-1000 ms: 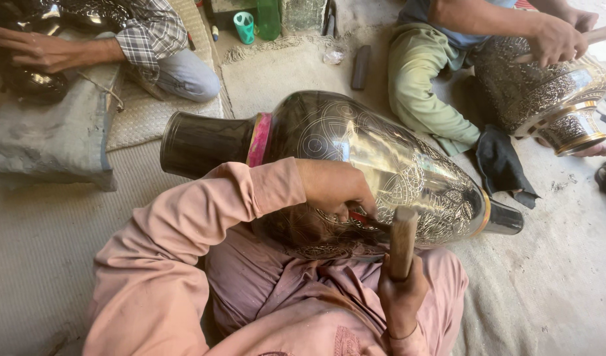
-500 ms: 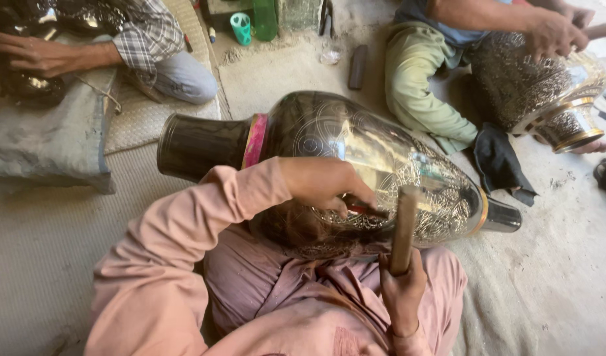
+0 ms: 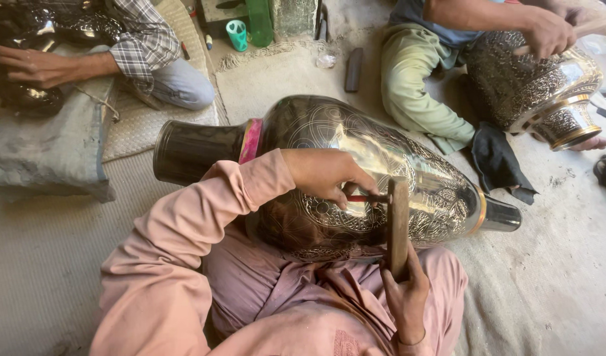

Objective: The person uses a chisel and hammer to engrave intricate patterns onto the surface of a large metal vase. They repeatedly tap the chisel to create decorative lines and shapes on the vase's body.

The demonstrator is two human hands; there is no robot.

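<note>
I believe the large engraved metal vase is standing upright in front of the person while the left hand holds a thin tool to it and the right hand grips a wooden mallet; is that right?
Not quite: the head view shows the large engraved metal vase lying on its side across the person's lap, not upright. The rest holds: the left hand holds a thin tool to it, and the right hand grips a wooden mallet.

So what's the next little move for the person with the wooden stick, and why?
Probably another light tap: the right hand holds the wooden mallet upright against the end of the thin chisel, which the left hand pinches against the engraved metal vase.
</note>
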